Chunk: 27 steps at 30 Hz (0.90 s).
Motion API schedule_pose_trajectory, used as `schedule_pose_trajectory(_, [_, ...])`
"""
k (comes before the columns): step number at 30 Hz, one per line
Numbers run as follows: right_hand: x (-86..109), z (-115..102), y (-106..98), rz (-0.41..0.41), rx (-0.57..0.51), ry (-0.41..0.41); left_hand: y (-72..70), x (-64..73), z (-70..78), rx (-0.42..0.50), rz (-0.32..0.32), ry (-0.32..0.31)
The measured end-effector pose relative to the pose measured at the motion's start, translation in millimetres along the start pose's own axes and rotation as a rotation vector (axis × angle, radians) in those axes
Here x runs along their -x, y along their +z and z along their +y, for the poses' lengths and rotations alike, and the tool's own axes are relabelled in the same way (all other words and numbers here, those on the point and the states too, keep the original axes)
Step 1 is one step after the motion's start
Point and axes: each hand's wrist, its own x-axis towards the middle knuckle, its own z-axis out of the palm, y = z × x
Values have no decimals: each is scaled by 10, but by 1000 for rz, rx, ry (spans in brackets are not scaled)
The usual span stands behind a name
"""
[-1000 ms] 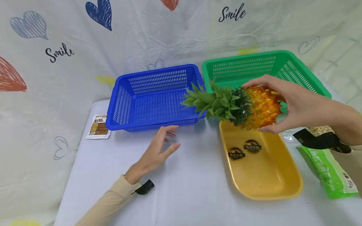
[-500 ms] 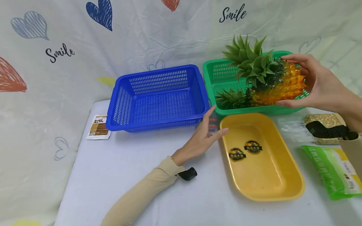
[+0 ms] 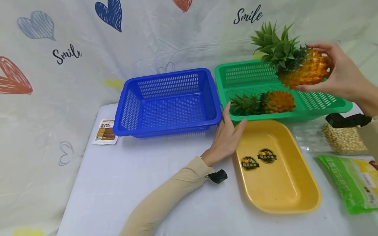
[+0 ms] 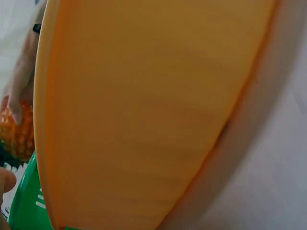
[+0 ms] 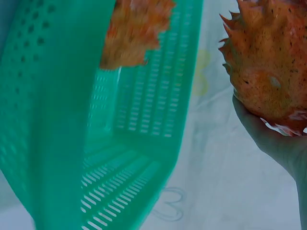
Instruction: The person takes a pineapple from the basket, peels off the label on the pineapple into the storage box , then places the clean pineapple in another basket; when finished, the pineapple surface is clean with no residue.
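Observation:
In the head view my right hand [image 3: 344, 73] grips a small pineapple [image 3: 307, 68] by its orange body, fingers above and thumb below. It is raised over the back right of the green basket [image 3: 327, 113], leaves toward the upper left. A second pineapple [image 3: 279, 102] lies along the front wall inside that basket. My left hand [image 3: 223, 139] has its fingers extended, fingertips right at the green basket's front left corner, beside the yellow tray [image 3: 277, 186]. In the right wrist view the held pineapple [image 5: 273, 67] shows its spiky body beside the green basket.
A blue basket [image 3: 169, 127] stands left of the green one. A small white-and-brown packet [image 3: 105, 132] lies at the far left. On the right are a clear bag of pale grains [image 3: 344, 139] and a green bag [image 3: 344, 183]. A printed cloth hangs behind.
My right hand carried the pineapple right and up, from over the yellow tray to over the green basket. My left hand moved right to the green basket's corner, and the inside pineapple came into view.

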Motion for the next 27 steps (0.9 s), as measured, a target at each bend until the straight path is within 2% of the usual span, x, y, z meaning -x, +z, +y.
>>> schedule_pose_trajectory(3, [-84,95,-19,-30,35,60,56,-31,16,13,24,-13])
schedule_pose_trajectory(5, [-138,154,-37,-57,56,71,81,-47,31,27,39,-21])
schedule_pose_trajectory(14, [-428,309,-83,-170,227,19,137,-117,110,113,84,-57])
schedule_pose_trajectory(21, [-542,438,-16,-285,310,-31,162,-123,108,96,99,-41])
schedule_pose_trajectory(27, [-661,429,131,-364,363,-89,160,-125,83,64,116,-28])
